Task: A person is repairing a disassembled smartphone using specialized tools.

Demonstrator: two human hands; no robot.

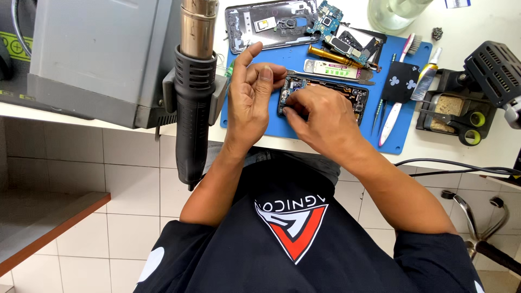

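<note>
An opened phone body (355,96) lies lengthwise on a blue work mat (331,133). My right hand (320,119) rests on the phone's left half, fingertips pressed into its inner frame, covering that part. Just left of the phone, my left hand (251,92) hovers with palm turned up, fingers curled, thumb raised. Whether it pinches a small part I cannot tell. Neither hand carries a tool.
A hot-air gun (194,92) hangs in its holder on a grey station (97,54) at left. On the mat lie a phone back cover (255,30), circuit boards (339,32), tweezers (331,76), picks and a brush. A soldering-iron stand (461,114) sits right, cables (461,168) below.
</note>
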